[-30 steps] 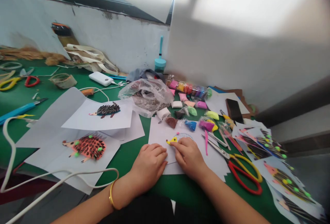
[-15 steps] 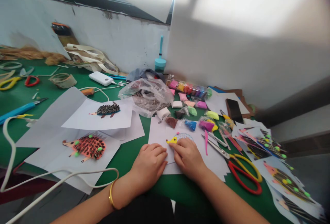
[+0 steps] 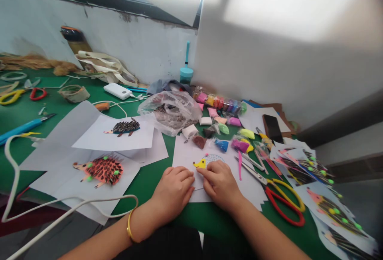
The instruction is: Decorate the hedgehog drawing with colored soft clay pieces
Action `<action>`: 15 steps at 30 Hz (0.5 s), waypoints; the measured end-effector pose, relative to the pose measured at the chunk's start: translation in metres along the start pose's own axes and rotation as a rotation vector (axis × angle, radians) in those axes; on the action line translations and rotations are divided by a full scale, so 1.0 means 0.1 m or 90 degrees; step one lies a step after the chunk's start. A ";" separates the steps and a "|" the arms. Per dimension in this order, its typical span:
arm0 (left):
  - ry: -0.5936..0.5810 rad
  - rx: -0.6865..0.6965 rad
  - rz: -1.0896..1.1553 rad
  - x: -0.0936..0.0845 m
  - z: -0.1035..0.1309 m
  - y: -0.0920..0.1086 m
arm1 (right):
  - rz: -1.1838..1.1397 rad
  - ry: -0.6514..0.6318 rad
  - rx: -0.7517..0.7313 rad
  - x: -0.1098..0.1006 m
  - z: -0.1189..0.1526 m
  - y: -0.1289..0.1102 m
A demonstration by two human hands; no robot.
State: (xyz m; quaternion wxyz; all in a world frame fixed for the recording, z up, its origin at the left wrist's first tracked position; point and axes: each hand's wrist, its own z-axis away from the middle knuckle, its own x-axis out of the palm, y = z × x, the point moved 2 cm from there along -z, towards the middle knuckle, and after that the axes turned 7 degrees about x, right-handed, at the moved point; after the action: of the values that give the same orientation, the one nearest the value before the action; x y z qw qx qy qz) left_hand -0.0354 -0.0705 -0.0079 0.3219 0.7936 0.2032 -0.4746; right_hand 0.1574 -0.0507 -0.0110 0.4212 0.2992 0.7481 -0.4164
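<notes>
A white sheet of paper carries a hedgehog picture with a yellow clay face, a dark eye and nose, a pink dot on top, and a dotted bluish body. My right hand rests over the body's lower part. Its index finger stretches to the lower edge of the yellow face, while the other fingers are bent and partly hidden. My left hand lies flat across the paper's left edge, holding nothing visible. Right of the picture are a pink clay tool and large scissors with red and yellow handles.
Several clay packets and a plastic bag of seeds lie behind the paper. Finished hedgehog pictures are at left, with more stacked at right. A white cable loops in front; a phone lies back right.
My right hand has shifted slightly down and to the right, so more of the yellow face shows. My left hand stays in place.
</notes>
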 end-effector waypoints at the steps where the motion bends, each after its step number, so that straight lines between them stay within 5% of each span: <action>1: 0.000 -0.001 0.000 0.00 0.00 0.00 | 0.011 -0.004 0.000 0.00 0.00 -0.01; 8: 0.002 -0.003 -0.004 0.01 0.00 0.01 | 0.054 -0.040 0.009 0.04 -0.02 -0.06; 15: 0.020 0.010 -0.008 -0.01 -0.01 0.01 | 0.013 0.015 0.015 -0.02 -0.01 -0.01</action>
State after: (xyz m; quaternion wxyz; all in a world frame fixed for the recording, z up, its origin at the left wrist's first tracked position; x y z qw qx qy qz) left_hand -0.0353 -0.0705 -0.0065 0.3096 0.8021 0.2093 -0.4658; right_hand 0.1573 -0.0500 -0.0086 0.4127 0.3169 0.7450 -0.4175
